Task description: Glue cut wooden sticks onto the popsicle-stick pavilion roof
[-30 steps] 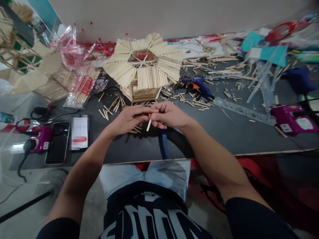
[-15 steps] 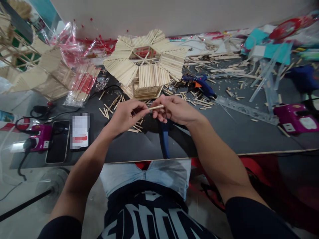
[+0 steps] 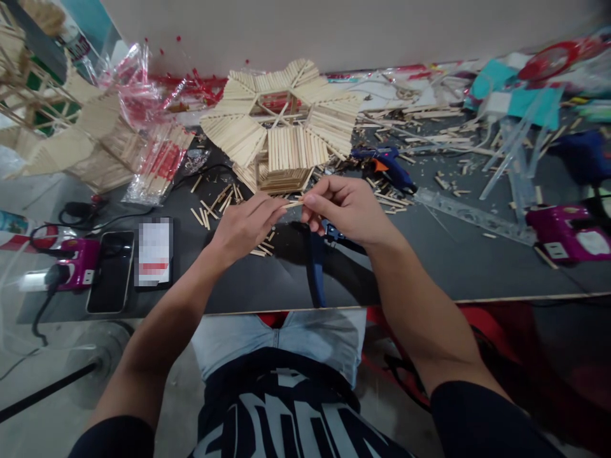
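A short wooden stick (image 3: 293,205) spans the gap between my two hands, above the dark tabletop. My left hand (image 3: 247,222) is closed and pinches its left end. At the other end, the thumb and fingers of my right hand (image 3: 341,208) are closed on it too. Beneath my right hand lies a blue-handled cutting tool (image 3: 315,270), its head partly hidden by my fingers. Just beyond my hands stands a flower-shaped structure of glued wooden sticks (image 3: 296,149). Cut stick pieces (image 3: 224,197) are scattered beside my left hand.
A blue glue gun (image 3: 391,168) and a clear plastic ruler (image 3: 472,216) lie to the right. Two phones (image 3: 111,270) and a purple power adapter (image 3: 81,264) are at left. Another stick structure (image 3: 86,133) and bagged sticks (image 3: 160,162) stand behind. The table's front edge (image 3: 267,312) is near my body.
My right hand has turned and shifted slightly right, its thumb now on the stick's end. My left fingers have slid along, so less of the stick shows. The cutting tool's head is more visible.
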`<control>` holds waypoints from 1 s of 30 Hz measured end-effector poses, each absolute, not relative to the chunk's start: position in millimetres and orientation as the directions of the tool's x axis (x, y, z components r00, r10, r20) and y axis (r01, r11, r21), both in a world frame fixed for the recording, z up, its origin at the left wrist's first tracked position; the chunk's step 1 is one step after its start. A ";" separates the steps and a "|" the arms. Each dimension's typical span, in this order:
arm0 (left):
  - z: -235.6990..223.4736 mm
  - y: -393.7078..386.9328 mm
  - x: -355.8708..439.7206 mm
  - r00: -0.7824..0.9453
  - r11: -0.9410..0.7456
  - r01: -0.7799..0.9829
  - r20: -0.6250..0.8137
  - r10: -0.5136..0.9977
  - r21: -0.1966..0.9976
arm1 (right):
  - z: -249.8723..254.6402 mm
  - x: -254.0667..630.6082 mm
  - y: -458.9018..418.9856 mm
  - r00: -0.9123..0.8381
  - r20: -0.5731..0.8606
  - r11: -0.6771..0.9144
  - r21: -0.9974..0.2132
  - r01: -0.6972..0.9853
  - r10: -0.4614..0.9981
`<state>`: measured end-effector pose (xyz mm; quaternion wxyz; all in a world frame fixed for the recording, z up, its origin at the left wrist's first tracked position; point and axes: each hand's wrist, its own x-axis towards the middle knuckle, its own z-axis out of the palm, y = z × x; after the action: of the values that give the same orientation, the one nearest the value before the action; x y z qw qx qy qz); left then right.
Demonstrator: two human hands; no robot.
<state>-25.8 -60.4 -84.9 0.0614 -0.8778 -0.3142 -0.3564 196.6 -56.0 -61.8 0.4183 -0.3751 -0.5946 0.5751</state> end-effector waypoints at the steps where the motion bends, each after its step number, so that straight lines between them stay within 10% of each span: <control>1: -85.3 -60.7 -25.6 0.551 -0.789 0.604 0.659 0.512 0.108 | -60.3 198.9 -56.7 -0.368 0.066 0.074 -0.997 0.008 0.928; 5: -87.2 -59.8 -27.4 0.569 -0.758 0.643 0.593 0.570 0.111 | -53.5 216.8 -74.9 -0.356 0.077 0.226 -0.888 0.400 0.931; 8: -87.5 -59.4 -29.5 0.586 -0.750 0.653 0.557 0.588 0.104 | -56.9 229.1 -106.6 -0.244 0.137 0.279 -0.565 0.777 0.960; 14: -82.2 -64.0 -27.0 0.591 -0.721 0.688 0.510 0.624 0.085 | -93.2 225.7 -163.9 -0.175 0.031 0.178 -0.179 0.968 0.984; 25: -80.9 -65.3 -24.7 0.584 -0.730 0.680 0.553 0.594 0.067 | -83.8 219.2 -164.7 -0.102 -0.095 0.097 -0.049 0.994 0.990; 30: -79.9 -66.9 -24.7 0.606 -0.753 0.657 0.569 0.555 0.035 | -82.2 222.9 -166.0 -0.070 -0.089 0.043 -0.277 0.960 0.994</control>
<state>-24.7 -66.9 -79.9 0.0894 -0.8917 -0.3399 -0.2853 222.9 -166.0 -82.2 0.0636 -0.6789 -0.7193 0.1327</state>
